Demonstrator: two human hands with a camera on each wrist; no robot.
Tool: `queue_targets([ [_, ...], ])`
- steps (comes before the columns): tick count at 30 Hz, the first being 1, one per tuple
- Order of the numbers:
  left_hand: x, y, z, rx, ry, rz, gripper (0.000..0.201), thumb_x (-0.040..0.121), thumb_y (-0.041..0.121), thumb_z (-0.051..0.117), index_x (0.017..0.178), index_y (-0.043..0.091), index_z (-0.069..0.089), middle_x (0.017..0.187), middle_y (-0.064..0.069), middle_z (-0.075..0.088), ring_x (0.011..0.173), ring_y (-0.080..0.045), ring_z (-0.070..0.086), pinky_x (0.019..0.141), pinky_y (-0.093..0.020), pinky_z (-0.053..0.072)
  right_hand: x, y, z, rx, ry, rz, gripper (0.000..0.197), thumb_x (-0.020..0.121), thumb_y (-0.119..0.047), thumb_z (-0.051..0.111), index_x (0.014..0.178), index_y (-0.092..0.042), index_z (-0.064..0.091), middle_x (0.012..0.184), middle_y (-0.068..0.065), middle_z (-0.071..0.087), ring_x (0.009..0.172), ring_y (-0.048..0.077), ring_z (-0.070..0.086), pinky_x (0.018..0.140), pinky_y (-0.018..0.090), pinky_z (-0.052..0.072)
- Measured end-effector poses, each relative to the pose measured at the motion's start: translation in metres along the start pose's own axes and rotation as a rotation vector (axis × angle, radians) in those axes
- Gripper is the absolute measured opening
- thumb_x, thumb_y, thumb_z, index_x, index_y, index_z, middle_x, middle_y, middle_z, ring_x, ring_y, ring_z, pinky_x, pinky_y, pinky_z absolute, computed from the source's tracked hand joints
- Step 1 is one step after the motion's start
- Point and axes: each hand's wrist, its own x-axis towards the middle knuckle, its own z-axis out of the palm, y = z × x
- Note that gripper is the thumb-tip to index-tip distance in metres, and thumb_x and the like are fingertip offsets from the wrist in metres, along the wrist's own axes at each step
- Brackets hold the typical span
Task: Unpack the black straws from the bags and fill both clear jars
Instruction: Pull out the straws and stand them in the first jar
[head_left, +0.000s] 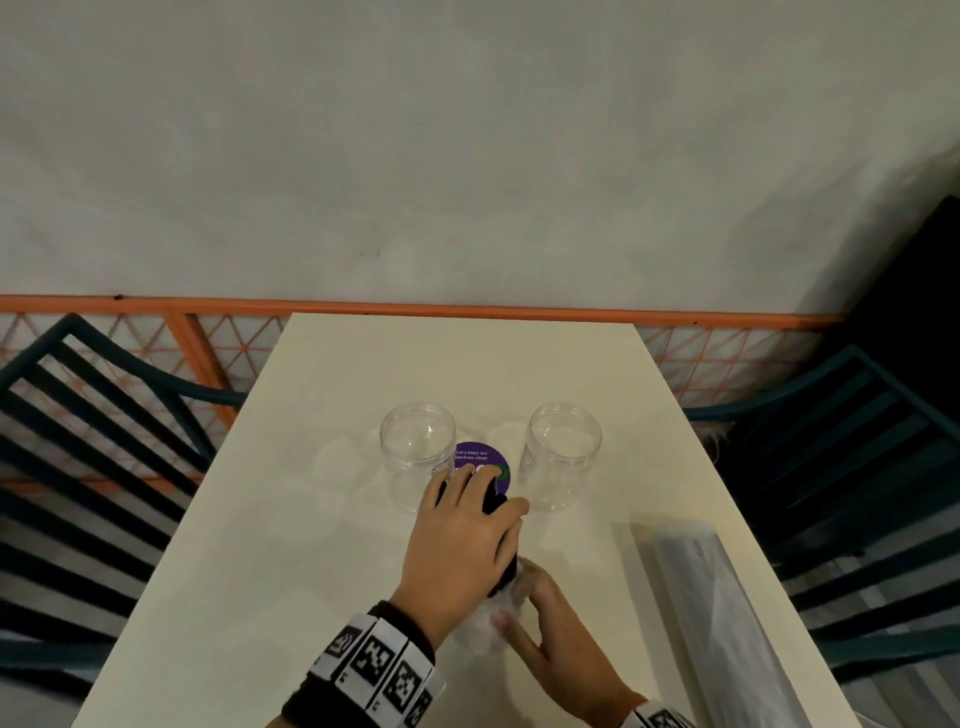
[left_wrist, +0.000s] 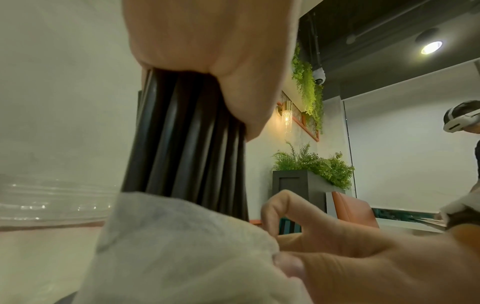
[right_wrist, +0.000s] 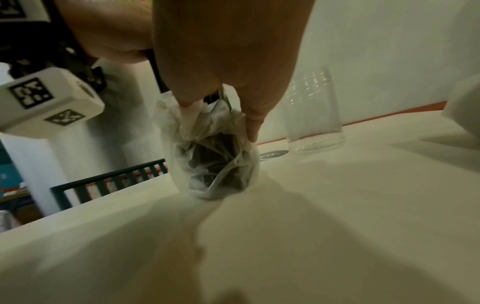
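My left hand (head_left: 470, 512) grips a bundle of black straws (left_wrist: 187, 144) from above and holds it upright on the table, between the two jars and a little nearer me. The bundle's lower end sits in a crumpled clear bag (head_left: 480, 631). My right hand (head_left: 519, 597) pinches that bag's gathered plastic (right_wrist: 213, 164) near the table. Two clear jars stand open and empty behind the hands, the left jar (head_left: 418, 452) and the right jar (head_left: 563, 452). In the right wrist view one jar (right_wrist: 314, 115) shows just past the bag.
A round purple sticker (head_left: 485, 460) lies on the cream table (head_left: 311, 519) between the jars. Another long clear bag (head_left: 722, 603) lies along the table's right edge. Dark green slatted chairs (head_left: 93, 441) stand on both sides. A wall closes off the far edge.
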Motion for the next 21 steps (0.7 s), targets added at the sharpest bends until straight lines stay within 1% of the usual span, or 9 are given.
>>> queue_targets([
  [3,0.002,0.001,0.004,-0.002,0.026,-0.018,0.015,0.081,0.032,0.048,0.089,0.03,0.061,0.103,-0.002,0.065,0.094,-0.024,0.061,0.091,-0.036,0.039,-0.002,0.007,0.004,-0.133,0.01,-0.084,0.046,0.092,-0.057,0.026,0.132,-0.038,0.041,0.153,-0.011,0.02,0.141,0.0,0.014,0.115,0.027,0.024],
  [5,0.003,0.001,0.005,0.001,0.027,-0.023,0.015,0.081,0.032,0.048,0.089,0.03,0.06,0.103,-0.002,0.064,0.094,-0.023,0.061,0.09,-0.035,0.037,-0.001,0.008,0.006,-0.148,0.043,-0.099,0.058,0.092,-0.06,0.02,0.135,-0.029,0.043,0.153,-0.013,0.016,0.14,-0.002,0.013,0.115,0.025,0.024],
  [7,0.003,0.002,0.004,0.011,0.012,-0.027,0.014,0.081,0.033,0.048,0.089,0.03,0.06,0.104,-0.001,0.064,0.095,-0.022,0.06,0.089,-0.035,0.04,-0.003,0.007,0.009,-0.128,0.063,-0.077,0.061,0.09,-0.063,0.019,0.135,-0.028,0.042,0.153,-0.011,0.014,0.141,0.001,0.014,0.115,0.031,0.026],
  [9,0.002,0.002,0.003,0.014,-0.004,-0.035,0.014,0.081,0.033,0.048,0.088,0.03,0.06,0.104,-0.001,0.064,0.094,-0.022,0.061,0.089,-0.037,0.044,-0.005,0.005,0.011,-0.104,0.031,-0.034,0.06,0.087,-0.068,0.023,0.133,-0.035,0.042,0.155,-0.01,0.008,0.142,0.004,0.01,0.116,0.033,0.024],
  [12,0.003,0.003,0.001,0.012,-0.028,-0.041,0.015,0.081,0.033,0.049,0.089,0.03,0.061,0.104,-0.001,0.064,0.096,-0.022,0.061,0.087,-0.038,0.048,-0.006,-0.001,0.014,-0.155,0.005,-0.02,0.057,0.074,-0.077,0.045,0.123,-0.048,0.042,0.153,-0.012,0.003,0.141,0.003,0.006,0.113,0.024,0.018],
  [16,0.002,0.002,0.0,0.003,-0.022,-0.033,0.015,0.081,0.033,0.049,0.089,0.03,0.062,0.104,-0.001,0.064,0.097,-0.022,0.061,0.087,-0.039,0.049,-0.003,0.001,0.016,-0.156,0.073,-0.053,0.042,0.074,-0.07,0.054,0.108,-0.044,0.052,0.151,-0.007,0.019,0.138,0.004,0.019,0.111,0.028,0.029],
  [18,0.001,0.001,-0.001,-0.002,-0.016,-0.015,0.015,0.081,0.033,0.048,0.088,0.03,0.062,0.105,0.0,0.064,0.097,-0.022,0.061,0.087,-0.038,0.048,-0.001,0.002,0.009,-0.054,0.093,-0.017,0.028,0.074,-0.059,0.062,0.096,-0.047,0.049,0.139,-0.01,0.034,0.132,-0.001,0.028,0.105,0.03,0.039],
  [19,0.001,0.0,-0.002,-0.004,-0.015,-0.005,0.015,0.082,0.033,0.048,0.088,0.03,0.062,0.105,0.0,0.065,0.098,-0.022,0.061,0.087,-0.038,0.048,0.0,0.002,0.005,0.016,0.128,0.021,0.03,0.072,-0.05,0.068,0.093,-0.044,0.048,0.129,-0.014,0.041,0.126,-0.003,0.033,0.1,0.029,0.044],
  [21,-0.001,0.0,-0.003,-0.003,-0.026,0.012,0.016,0.083,0.034,0.046,0.087,0.03,0.062,0.106,0.001,0.065,0.099,-0.021,0.061,0.086,-0.037,0.048,0.004,0.004,-0.001,0.176,0.189,0.126,0.046,0.068,-0.029,0.075,0.101,-0.035,0.044,0.113,-0.011,0.051,0.114,0.008,0.05,0.091,0.023,0.051],
])
